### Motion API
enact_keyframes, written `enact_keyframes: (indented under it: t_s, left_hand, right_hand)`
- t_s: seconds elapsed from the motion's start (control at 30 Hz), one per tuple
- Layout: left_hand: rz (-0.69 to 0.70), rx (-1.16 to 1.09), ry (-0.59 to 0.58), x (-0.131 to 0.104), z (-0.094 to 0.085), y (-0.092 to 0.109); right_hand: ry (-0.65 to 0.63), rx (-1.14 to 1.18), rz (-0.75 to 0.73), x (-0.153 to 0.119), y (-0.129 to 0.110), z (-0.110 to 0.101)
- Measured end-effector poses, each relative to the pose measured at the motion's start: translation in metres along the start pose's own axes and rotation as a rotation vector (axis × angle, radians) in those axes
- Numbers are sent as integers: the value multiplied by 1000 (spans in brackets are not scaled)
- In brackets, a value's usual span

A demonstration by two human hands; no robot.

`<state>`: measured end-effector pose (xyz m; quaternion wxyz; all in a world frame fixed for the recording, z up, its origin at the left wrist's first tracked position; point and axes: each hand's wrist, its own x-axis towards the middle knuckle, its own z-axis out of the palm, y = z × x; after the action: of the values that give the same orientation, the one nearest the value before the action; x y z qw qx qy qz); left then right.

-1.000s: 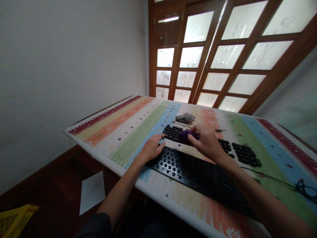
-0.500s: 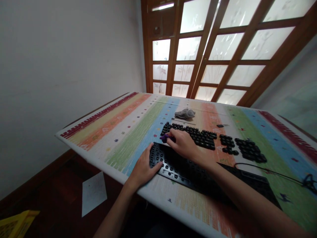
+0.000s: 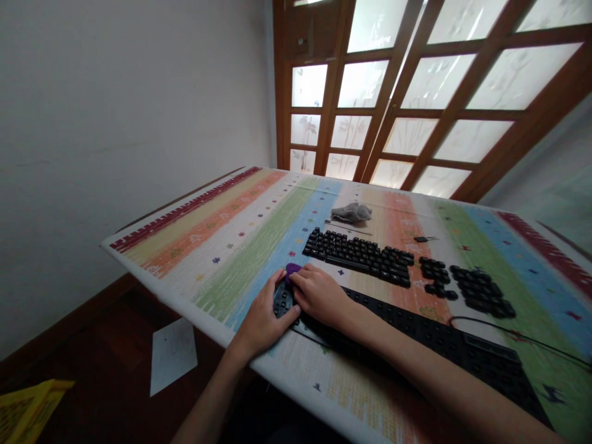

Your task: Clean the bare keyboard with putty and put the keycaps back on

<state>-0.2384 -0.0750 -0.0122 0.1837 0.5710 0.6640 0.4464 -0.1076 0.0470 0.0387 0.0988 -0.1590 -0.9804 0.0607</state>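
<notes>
A black keyboard base (image 3: 416,327) with its keycaps off lies slanted along the table's near edge. My left hand (image 3: 263,311) grips its left end, thumb on top and fingers along the far side. My right hand (image 3: 319,293) is closed on a purple cloth (image 3: 292,269), pressed against the upper left corner of the base beside my left fingers. Beyond the base, the removed black keycaps (image 3: 361,254) stand in keyboard order, with smaller groups of keycaps (image 3: 481,288) to the right.
A crumpled grey cloth (image 3: 352,213) lies at the back, with a thin rod (image 3: 349,229) before it. A small black tool with metal prongs (image 3: 424,238) sits right of them. The keyboard's cable (image 3: 522,336) runs right over the striped tablecloth (image 3: 222,246).
My right hand has moved left and nearer with the purple cloth, from by the keycaps onto the base's left corner. My left hand keeps its grip. The view has shifted slightly.
</notes>
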Motion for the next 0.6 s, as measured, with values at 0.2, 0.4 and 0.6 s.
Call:
enact_keyframes:
  t_s: [0.2,0.4,0.6]
  left_hand:
    - [1,0,16,0,1,-2]
    - [-9,17,8,0,0,0]
    - [-12,27,17,2,1,0]
  right_hand:
    - [32,-110,-17,3,-4,4]
    - [59,-109,19,5,-3,4]
    - [33,-81,14,1,0,-3]
